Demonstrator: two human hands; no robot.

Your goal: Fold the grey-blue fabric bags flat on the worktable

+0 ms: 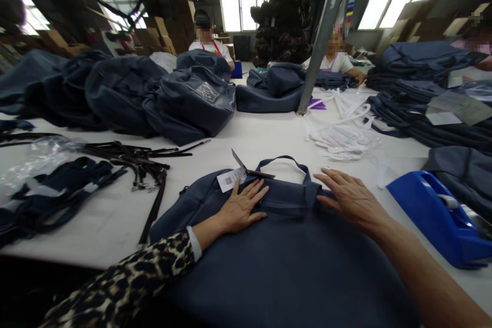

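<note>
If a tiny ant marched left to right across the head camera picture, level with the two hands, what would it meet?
Dark blue bundle → trailing black strap → the person's left hand → their right hand → blue tape dispenser.

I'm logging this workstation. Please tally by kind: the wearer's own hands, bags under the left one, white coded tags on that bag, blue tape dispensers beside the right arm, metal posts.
Hands: 2 (left hand, right hand)
Bag: 1
White coded tag: 1
Blue tape dispenser: 1
Metal post: 1
Total: 6
</note>
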